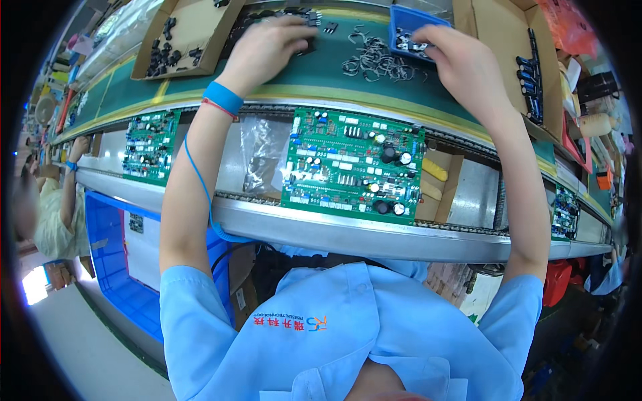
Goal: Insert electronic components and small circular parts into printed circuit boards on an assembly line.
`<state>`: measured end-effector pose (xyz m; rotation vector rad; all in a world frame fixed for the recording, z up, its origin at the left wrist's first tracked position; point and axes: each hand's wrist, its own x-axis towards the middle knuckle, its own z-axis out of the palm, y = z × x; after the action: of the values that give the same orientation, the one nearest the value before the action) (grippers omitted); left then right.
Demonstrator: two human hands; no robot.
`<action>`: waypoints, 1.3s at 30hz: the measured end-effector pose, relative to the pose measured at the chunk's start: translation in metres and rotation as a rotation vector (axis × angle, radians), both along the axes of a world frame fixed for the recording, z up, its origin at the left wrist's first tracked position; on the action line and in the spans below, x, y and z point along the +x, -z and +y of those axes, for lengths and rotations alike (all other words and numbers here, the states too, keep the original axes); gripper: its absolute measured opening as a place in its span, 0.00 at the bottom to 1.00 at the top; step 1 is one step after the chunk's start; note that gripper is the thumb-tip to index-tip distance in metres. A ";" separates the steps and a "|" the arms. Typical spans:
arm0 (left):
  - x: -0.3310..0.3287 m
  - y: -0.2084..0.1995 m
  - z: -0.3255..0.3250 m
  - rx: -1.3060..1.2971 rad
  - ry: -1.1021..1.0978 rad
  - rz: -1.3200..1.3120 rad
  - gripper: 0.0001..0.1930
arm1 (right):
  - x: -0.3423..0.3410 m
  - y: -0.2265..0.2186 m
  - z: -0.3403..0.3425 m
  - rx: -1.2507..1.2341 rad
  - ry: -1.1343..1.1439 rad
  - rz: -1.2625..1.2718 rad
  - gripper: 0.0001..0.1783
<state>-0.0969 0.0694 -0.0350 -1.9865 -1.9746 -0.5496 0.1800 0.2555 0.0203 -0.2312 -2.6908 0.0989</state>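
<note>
A green circuit board (352,164) with black capacitors lies on the conveyor rails right in front of me. My left hand (271,45) reaches over it to the green shelf, fingers curled down on small black parts (314,17); a blue wrist strap (223,97) with a coiled cord is on that wrist. Further right, my right hand (458,63) reaches into a small blue bin (402,20) of little parts, fingers bent over its edge. What either hand holds is hidden.
A pile of grey metal clips (378,61) lies between the hands. Cardboard trays (190,30) with black parts sit at the left, another box (518,53) at the right. More boards (150,146) ride the line. A co-worker's arm (70,180) shows far left. A blue crate (117,267) stands below.
</note>
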 end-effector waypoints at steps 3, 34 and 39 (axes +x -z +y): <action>0.006 0.000 0.002 -0.116 0.072 -0.043 0.17 | -0.038 0.010 0.029 0.031 0.110 -0.190 0.17; 0.046 -0.034 -0.009 -0.125 -0.048 -1.794 0.12 | 0.020 0.013 -0.062 -0.793 0.016 -0.150 0.08; 0.040 -0.032 -0.014 -0.175 -0.047 -1.799 0.14 | 0.024 0.023 -0.063 -0.609 0.035 -0.201 0.08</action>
<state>-0.0568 0.0556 -0.0033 -1.3168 -2.7119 -2.8926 0.2037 0.1929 -0.0026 -0.4901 -2.7761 0.9325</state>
